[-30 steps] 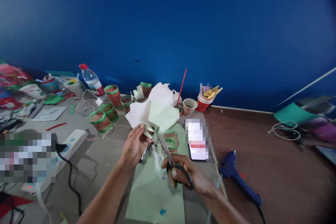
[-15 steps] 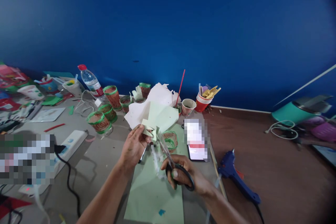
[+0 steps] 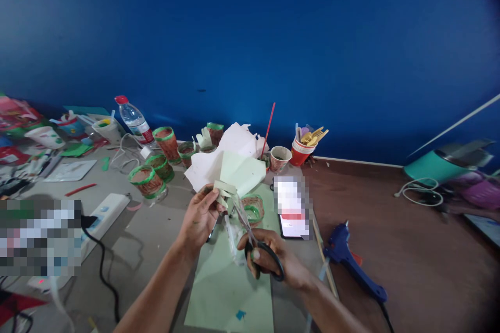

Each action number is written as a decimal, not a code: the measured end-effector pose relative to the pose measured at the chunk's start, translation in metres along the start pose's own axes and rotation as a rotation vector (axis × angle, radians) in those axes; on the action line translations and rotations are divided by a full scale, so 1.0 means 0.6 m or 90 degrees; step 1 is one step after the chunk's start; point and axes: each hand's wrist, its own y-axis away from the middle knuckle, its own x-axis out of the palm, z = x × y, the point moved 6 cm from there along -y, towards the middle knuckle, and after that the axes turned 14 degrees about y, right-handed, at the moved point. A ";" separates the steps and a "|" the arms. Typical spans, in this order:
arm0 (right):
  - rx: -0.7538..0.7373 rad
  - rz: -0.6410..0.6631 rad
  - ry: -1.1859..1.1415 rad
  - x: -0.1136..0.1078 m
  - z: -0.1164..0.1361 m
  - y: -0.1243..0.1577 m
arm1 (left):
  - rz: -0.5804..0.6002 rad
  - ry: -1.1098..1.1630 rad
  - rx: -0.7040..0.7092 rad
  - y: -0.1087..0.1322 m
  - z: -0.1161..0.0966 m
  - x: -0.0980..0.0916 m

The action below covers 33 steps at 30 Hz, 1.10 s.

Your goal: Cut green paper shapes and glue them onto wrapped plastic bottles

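Two hands work one pale green paper piece (image 3: 242,173), held up above the table (image 3: 156,229): the left hand (image 3: 200,217) pinches its fringed lower edge, and the right hand (image 3: 275,260), fingers closed through the scissors (image 3: 242,217), sets the blades against that edge. Since a second ago the blades have crept up the paper, so the cut is advancing. A green sheet (image 3: 230,291) lies beneath, a glue gun (image 3: 349,263) rightward.

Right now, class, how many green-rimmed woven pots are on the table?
6 pots: three left of the paper, two behind it, one beside the scissors; others may be hidden.
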 end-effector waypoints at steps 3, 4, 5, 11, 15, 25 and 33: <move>0.023 -0.007 0.005 0.000 -0.003 -0.002 | 0.000 0.005 -0.006 0.000 0.001 -0.001; 0.032 -0.011 0.006 0.000 -0.004 -0.002 | 0.001 0.009 -0.008 0.000 0.001 0.000; 0.040 -0.016 0.006 -0.001 -0.006 -0.003 | 0.002 0.011 -0.011 0.000 0.002 0.001; 0.037 -0.037 0.056 -0.001 -0.007 -0.004 | 0.003 -0.008 -0.020 0.003 0.007 0.004; 0.045 -0.055 0.091 -0.003 -0.005 -0.004 | 0.005 -0.039 -0.041 0.006 0.011 0.008; 0.014 -0.160 0.133 -0.011 -0.009 -0.004 | 0.046 -0.102 -0.101 0.013 0.019 0.011; 0.006 -0.176 0.213 -0.010 -0.008 -0.002 | 0.072 -0.105 -0.091 0.017 0.016 0.019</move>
